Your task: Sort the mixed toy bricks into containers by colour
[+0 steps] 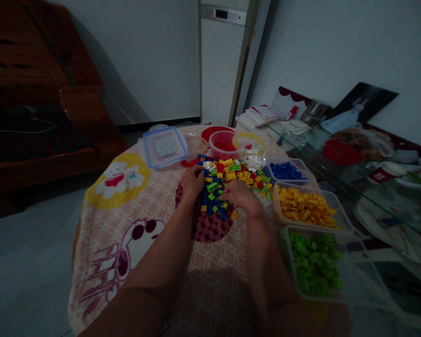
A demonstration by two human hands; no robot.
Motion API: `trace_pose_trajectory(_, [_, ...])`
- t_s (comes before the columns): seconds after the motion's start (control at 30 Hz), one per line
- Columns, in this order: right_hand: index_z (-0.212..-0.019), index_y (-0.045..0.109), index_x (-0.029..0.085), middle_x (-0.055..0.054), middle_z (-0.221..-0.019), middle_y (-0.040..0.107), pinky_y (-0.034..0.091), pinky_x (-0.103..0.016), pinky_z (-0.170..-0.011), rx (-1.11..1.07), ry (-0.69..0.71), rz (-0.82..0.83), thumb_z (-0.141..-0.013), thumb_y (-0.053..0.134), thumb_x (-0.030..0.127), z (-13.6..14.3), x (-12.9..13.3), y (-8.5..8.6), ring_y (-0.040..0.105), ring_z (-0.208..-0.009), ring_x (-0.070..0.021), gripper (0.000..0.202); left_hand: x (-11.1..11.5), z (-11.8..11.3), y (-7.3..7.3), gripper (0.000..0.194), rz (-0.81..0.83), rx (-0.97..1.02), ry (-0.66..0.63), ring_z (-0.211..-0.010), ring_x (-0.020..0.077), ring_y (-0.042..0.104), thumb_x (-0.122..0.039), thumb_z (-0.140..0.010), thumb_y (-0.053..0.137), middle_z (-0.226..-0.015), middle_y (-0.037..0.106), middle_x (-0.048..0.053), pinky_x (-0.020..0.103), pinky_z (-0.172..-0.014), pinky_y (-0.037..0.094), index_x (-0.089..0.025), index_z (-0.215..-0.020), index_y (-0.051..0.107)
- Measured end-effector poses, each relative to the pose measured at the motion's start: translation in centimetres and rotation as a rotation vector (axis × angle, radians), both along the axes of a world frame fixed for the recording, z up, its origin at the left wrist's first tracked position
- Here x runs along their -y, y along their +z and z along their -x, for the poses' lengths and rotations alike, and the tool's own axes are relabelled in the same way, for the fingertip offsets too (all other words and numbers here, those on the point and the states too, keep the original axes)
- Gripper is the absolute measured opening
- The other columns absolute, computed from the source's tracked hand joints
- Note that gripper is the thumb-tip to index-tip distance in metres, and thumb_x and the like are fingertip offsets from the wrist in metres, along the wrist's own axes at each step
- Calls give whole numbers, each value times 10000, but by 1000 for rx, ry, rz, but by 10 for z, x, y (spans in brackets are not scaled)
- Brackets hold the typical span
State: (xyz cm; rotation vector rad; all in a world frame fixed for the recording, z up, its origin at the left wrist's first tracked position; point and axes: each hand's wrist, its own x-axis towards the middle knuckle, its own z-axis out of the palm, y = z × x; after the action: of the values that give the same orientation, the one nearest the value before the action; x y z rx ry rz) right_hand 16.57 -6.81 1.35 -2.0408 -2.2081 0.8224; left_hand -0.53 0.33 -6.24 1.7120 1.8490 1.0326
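Mixed toy bricks (pixel 231 175) in yellow, blue, green, red and white lie in a loose pile on the patterned tablecloth (pixel 210 262). At the pile's left edge is my left hand (pixel 192 180), its fingers curled; what they hold, if anything, is too small to name. My right hand (pixel 239 193) reaches over the pile's front right part with bent fingers beside green and blue bricks, and its fingertips are too dark to read. On the right stand boxes of blue bricks (pixel 287 171), yellow bricks (pixel 307 209) and green bricks (pixel 315 264).
A round tub (pixel 224 145) of red bricks stands behind the pile, near white bricks (pixel 253 160). A blue-rimmed lid (pixel 165 147) lies at the back left. Beyond the boxes, a glass table (pixel 340 173) holds a red bowl (pixel 342 152) and papers.
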Motion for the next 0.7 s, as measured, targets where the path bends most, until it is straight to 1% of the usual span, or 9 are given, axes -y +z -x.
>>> trace_pose_trajectory(0.1, [-739, 782, 146, -38, -603, 703, 471, -206, -627, -51, 32, 18, -871, 651, 208, -3, 0, -5, 686, -605, -146, 195, 1, 0, 1, 319, -6, -9, 2, -1024, 232, 715, -196, -862, 595, -1097, 791, 65, 345, -971, 529, -207, -1121, 781])
trace_pose_trajectory(0.17, [-730, 768, 159, -9, -544, 661, 446, -203, -575, -98, 48, 5, -842, 637, 169, -5, -1, -9, 649, -536, -137, 172, 1, 0, 0, 327, -10, -6, 0, -1030, 236, 715, -191, -862, 592, -1106, 789, 78, 350, -981, 528, -195, -1129, 780])
trace_pose_trajectory(0.27, [-730, 759, 173, 12, -508, 627, 429, -213, -540, -140, 65, -6, -829, 664, 199, -8, -2, -14, 614, -486, -137, 139, 0, 0, -1, 329, -14, 3, -12, -1030, 235, 715, -188, -856, 591, -1112, 787, 86, 353, -991, 527, -190, -1125, 779])
trace_pose_trajectory(0.37, [-729, 759, 178, 8, -517, 632, 439, -224, -549, -149, 68, 5, -823, 695, 234, -8, -2, -16, 614, -489, -145, 128, -1, 1, -1, 322, -17, 11, -14, -1019, 227, 714, -191, -851, 592, -1108, 787, 77, 345, -981, 531, -199, -1113, 780])
trace_pose_trajectory(0.47, [-686, 734, 183, 4, -514, 630, 440, -221, -555, -153, 54, -3, -816, 687, 206, -7, -2, -15, 614, -500, -144, 140, -1, 0, -1, 330, -15, 4, -10, -1011, 227, 716, -190, -850, 591, -1104, 788, 75, 341, -967, 532, -199, -1120, 781])
trace_pose_trajectory(0.57, [-644, 692, 185, 13, -490, 604, 423, -212, -529, -188, 27, -16, -805, 656, 156, -7, -1, -14, 592, -473, -133, 167, 0, 0, 1, 332, -4, -3, -8, -1014, 242, 719, -192, -858, 588, -1103, 791, 85, 354, -961, 537, -188, -1127, 784])
trace_pose_trajectory(0.7, [-689, 694, 177, 22, -495, 599, 436, -208, -505, -310, -68, -4, -800, 622, 125, -10, 0, -13, 586, -443, -130, 142, 0, 0, 1, 333, -5, 1, -11, -1019, 241, 720, -188, -861, 587, -1104, 790, 84, 353, -969, 535, -189, -1131, 782])
